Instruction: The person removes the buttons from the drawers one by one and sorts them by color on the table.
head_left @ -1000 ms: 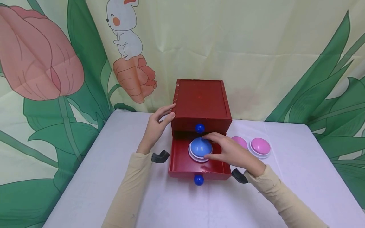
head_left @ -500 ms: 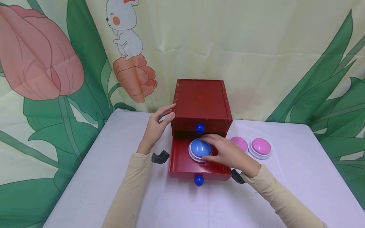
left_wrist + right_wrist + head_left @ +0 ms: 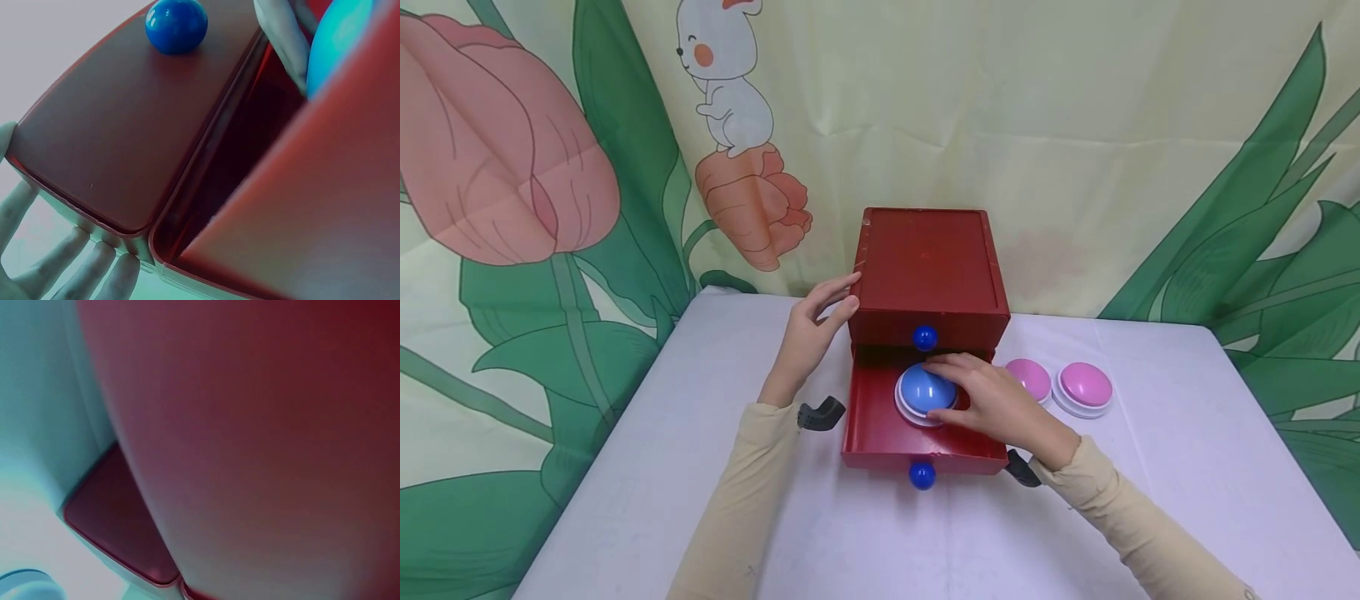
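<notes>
Right sleeve (image 3: 1135,517): beige, slants in from the lower right of the head view.
Left sleeve (image 3: 730,508): beige too, comes up left of the open drawer.
Lower knob (image 3: 922,475): round, glossy blue, juts from the drawer front.
Black wrist pieces (image 3: 822,414): show just beside each wrist, on the inner side.
Lower drawer (image 3: 876,429): red, stands pulled out below the upper one, holds the blue dome near its middle.
Right hand (image 3: 998,404): reaches in over the right wall of the lower drawer; clamped on the blue dome, thumb at the near side, fingers curled over the far side.
Blue dome (image 3: 923,390): sits upright on a round white base inside the lower drawer.
Pink domes (image 3: 1086,385): two, on white bases, rest side by side on the white-covered table (image 3: 625,467), right of the cabinet; the nearer to the cabinet partly hidden behind the right hand.
Left hand (image 3: 808,342): lies against the cabinet's left side, fingers straight, thumb well apart from them.
Upper knob (image 3: 925,337): blue, centred on the closed upper drawer (image 3: 883,327).
Cabinet (image 3: 928,258): dark red, scuffed along its top left edge.
Backdrop (image 3: 925,100): cream, printed with a tulip, leaves, a rabbit and a carrot.
</notes>
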A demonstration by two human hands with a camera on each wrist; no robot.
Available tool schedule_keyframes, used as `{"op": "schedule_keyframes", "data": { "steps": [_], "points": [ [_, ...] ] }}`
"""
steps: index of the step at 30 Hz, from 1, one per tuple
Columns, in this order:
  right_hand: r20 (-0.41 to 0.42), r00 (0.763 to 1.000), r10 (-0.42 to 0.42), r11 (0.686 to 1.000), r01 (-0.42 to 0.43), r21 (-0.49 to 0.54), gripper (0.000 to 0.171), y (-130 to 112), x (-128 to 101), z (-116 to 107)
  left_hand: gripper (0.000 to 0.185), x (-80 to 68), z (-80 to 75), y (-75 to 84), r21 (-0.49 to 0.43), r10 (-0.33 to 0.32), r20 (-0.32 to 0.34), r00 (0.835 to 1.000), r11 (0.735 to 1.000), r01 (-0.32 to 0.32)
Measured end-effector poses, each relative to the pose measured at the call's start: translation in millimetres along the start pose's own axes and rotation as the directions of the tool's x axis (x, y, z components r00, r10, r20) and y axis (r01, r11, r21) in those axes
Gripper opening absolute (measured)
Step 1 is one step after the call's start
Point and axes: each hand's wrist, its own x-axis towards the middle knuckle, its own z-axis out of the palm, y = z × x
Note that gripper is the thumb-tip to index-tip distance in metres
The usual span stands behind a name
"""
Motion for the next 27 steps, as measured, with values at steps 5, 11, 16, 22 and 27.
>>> {"op": "schedule_keyframes", "data": {
  "steps": [5, 11, 16, 22, 27],
  "points": [
    [-0.035, 0.999, -0.028, 1.0, 0.028, -0.007, 0.068, 0.9, -1.2, 2.0, 0.043, -0.5, 0.8, 0.1, -0.001, -0.002, 0.002, 1.0, 1.0, 0.002],
    [-0.084, 0.995, -0.044, 0.999, 0.045, 0.017, 0.068, 1.2, -3.0, 2.5, 0.043, -0.6, 0.9, 0.5, -0.003, -0.006, 0.001, 1.0, 1.0, 0.006],
    [-0.098, 0.994, -0.046, 0.998, 0.049, 0.036, 0.068, -0.1, -6.8, -0.6, 0.043, -0.7, 0.7, 0.0, -0.009, 0.001, -0.001, 1.0, 1.0, -0.001],
    [-0.13, 0.989, -0.076, 0.996, 0.08, 0.028, 0.068, -3.2, -12.7, -7.0, 0.042, -0.5, 0.7, -0.3, -0.021, 0.017, -0.001, 1.0, 1.0, -0.017],
    [-0.178, 0.98, -0.093, 0.995, 0.099, 0.025, 0.067, -5.1, -18.1, -13.7, 0.042, -0.4, 0.6, -1.0, -0.021, 0.021, 0.001, 1.0, 1.0, -0.021]
  ]
}}
